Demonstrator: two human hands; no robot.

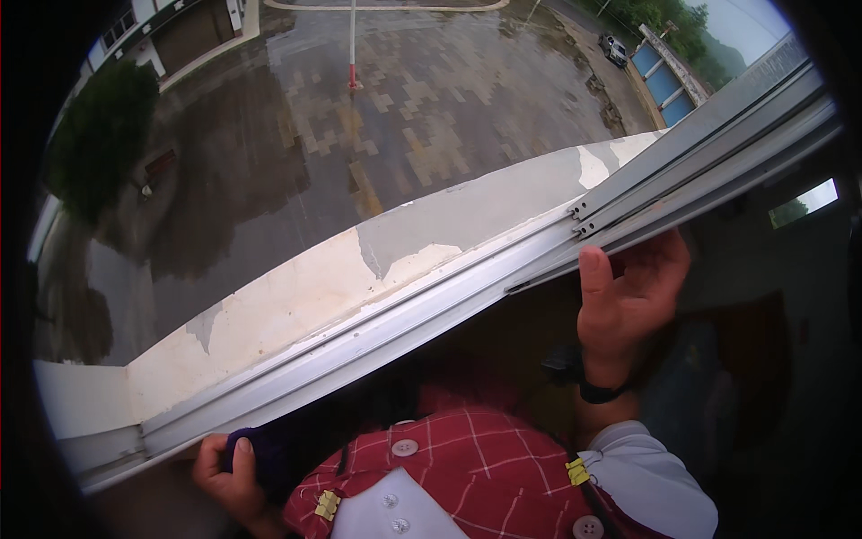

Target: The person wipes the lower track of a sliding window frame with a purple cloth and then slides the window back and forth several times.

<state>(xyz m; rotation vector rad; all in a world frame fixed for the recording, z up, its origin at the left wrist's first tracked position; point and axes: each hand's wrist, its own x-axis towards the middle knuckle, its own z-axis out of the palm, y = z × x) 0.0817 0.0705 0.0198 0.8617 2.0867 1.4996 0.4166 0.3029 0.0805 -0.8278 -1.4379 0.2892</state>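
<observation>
While the left hand (232, 476) sits at the lower left of the frame, closed around a bunched dark purple cloth (269, 456), the right hand (633, 292) is at the right of centre, half open: thumb raised and apart from the bent fingers, no object visible in it. Its fingers come up to the inner edge of the window panels (709, 148); cannot tell whether they press on it or merely lie just beside it. Key relation: the window track (359, 341) lies above and beyond both hands, its long axis slanting from lower left to upper right. Cloth and left hand are at the inner edge near the track's lower-left end; the right hand is nearer the panel ends, where the exposed stretch stops. The left hand, holding the cloth, is therefore judged the better placed for the lower-left stretch. Appearance: track pale, silvery-white, ridged lengthwise, a few small specks, bowed slightly by the lens. Cloth soft and crumpled, mostly in shadow, so its full extent cannot be told. Outside the track, a ledge (305, 283) with patchy cream and grey paint; below it, wet-looking paving (431, 135) across the upper frame.
</observation>
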